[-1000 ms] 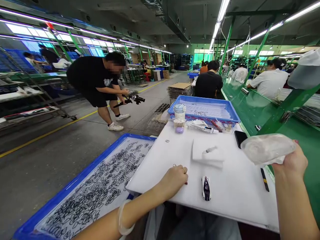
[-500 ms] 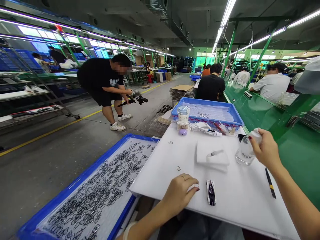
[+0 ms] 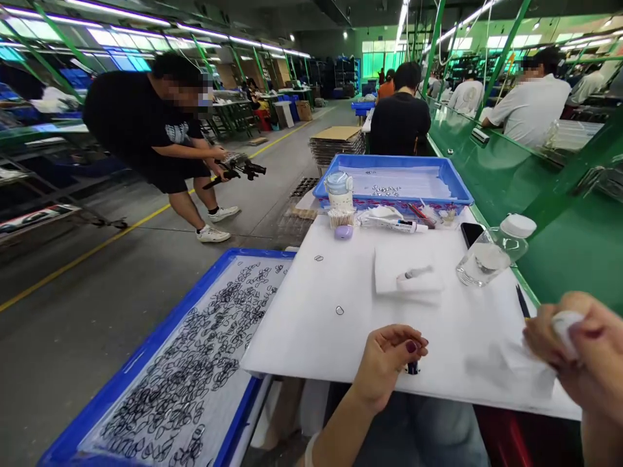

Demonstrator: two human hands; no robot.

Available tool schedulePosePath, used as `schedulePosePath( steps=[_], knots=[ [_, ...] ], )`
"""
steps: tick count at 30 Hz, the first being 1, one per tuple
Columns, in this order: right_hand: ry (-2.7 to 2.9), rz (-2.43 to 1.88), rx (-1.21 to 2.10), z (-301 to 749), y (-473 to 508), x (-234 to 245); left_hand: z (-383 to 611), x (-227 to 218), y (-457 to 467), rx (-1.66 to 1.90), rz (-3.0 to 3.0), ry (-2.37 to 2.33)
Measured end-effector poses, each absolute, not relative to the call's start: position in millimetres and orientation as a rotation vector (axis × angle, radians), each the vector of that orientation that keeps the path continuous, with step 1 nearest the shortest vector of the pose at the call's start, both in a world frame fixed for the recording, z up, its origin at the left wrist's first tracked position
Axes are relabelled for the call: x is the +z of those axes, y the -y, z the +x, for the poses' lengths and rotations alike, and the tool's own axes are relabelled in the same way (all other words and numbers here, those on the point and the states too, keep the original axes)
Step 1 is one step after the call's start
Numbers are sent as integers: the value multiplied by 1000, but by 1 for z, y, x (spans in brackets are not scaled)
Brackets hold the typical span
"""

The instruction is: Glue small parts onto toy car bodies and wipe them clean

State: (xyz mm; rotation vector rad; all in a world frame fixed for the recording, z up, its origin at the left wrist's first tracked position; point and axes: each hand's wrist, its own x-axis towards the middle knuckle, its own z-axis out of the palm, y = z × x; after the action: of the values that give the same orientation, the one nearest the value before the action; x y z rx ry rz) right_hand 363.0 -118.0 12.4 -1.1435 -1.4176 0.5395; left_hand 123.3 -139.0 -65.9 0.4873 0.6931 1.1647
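My left hand point(image 3: 387, 366) is above the front edge of the white-covered table point(image 3: 296, 331), thumb and fingertips pinched together. Whatever lies between them is too small to make out. Under its fingertips shows the dark end of a small toy car point(image 3: 413, 368); the rest is hidden. At the right, my right hand point(image 3: 584, 350), blurred, is closed around a white wad point(image 3: 567, 327). A thin white sheet point(image 3: 530, 370) lies beneath it. A clear bottle point(image 3: 491, 254) with a white cap stands beyond, apart from the hand. Two small rings, one a dark loop point(image 3: 339, 311), rest on the table.
A blue tray point(image 3: 228, 253) of many dark rings sits lower left. Another blue tray point(image 3: 389, 159) is at the table's far end, behind a cup point(image 3: 339, 191), cotton swabs point(image 3: 341, 218) and a tube point(image 3: 403, 226). A folded white cloth point(image 3: 389, 259) lies mid-table. A person point(image 3: 146, 123) holds a camera.
My right hand has left the bottle, moved down and right, and now grips a white wad. My left hand has risen and shifted right, over the toy car. The head view has tilted down.
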Motion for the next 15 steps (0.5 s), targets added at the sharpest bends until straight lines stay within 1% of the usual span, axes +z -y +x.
schedulePosePath(
  steps=[2,3,4,6,8,11,15],
  knots=[
    [1412,-1130,805,344,138,-10,123,-72,139,1178,426,-690],
    [1407,-1157,855,335,144,-20,122,-74,139,1182,407,-690],
    [1420,-1201,832,326,147,-28,121,-77,140,1183,394,-689],
    [1516,-1221,731,307,148,-39,119,-79,141,1178,382,-683],
    [1658,-1149,623,290,144,-44,118,-79,141,1171,374,-678],
    [1804,-1002,441,269,138,-42,118,-77,140,1182,364,-701],
    [1992,-914,127,264,139,-38,120,-74,141,1231,377,-726]
  ],
)
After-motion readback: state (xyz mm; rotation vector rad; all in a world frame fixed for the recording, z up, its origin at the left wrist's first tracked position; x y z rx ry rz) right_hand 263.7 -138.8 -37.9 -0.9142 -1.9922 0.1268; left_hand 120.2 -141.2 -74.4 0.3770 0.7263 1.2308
